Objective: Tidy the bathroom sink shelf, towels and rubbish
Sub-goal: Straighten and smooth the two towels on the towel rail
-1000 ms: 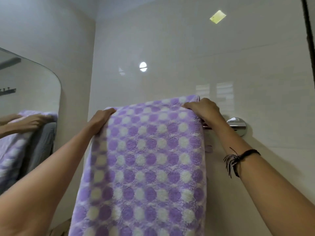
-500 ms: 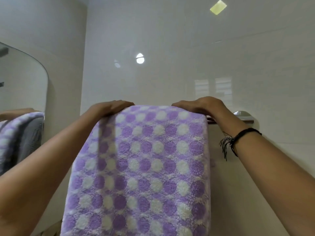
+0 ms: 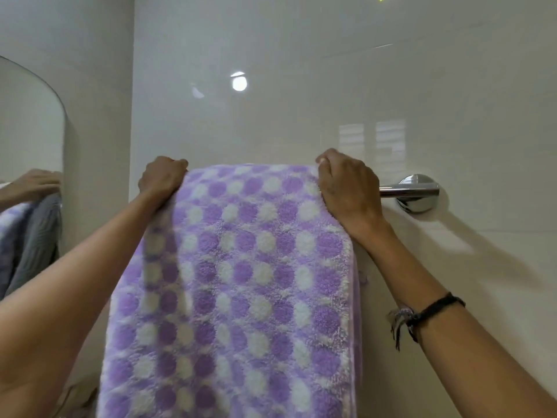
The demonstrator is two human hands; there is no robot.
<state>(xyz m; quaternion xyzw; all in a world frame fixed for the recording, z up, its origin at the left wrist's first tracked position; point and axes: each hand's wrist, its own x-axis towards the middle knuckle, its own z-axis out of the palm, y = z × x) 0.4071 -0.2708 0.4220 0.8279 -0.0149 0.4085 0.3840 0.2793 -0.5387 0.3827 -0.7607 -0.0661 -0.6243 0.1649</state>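
Hanging over a chrome towel rail (image 3: 404, 190) on the tiled wall (image 3: 271, 55), in the head view: one purple towel with white dots (image 3: 241, 282), its fold lying along the top of the rail and its front panel falling down past the lower edge of the picture.

Left hand (image 3: 161, 179): sitting at the towel's upper left corner, fingers curled over the fold and gripping the cloth there; the fingertips are going out of sight behind the fold.

Right hand (image 3: 346, 188): sitting at the towel's upper right corner, fingers bent down over the fold and pinching the cloth, the heel of the hand lying on the front panel. Whether the fingers are also closing round the rail beneath, I cannot tell.

Rail, further: only its right end is showing, sticking out just beside the right hand and running into a round chrome wall mount (image 3: 417, 193); the rest is lying hidden under the towel.

Wrist item: a black cord bracelet (image 3: 431, 313) with loose frayed ends is sitting on the right forearm, well below the hand.

Left edge: a mirror (image 3: 30, 131) with a curved top is reflecting a hand, a strip of the dotted towel and some grey cloth.

Wall, further: pale glossy tiles are catching a round bright spot of light (image 3: 239, 83) above the towel.
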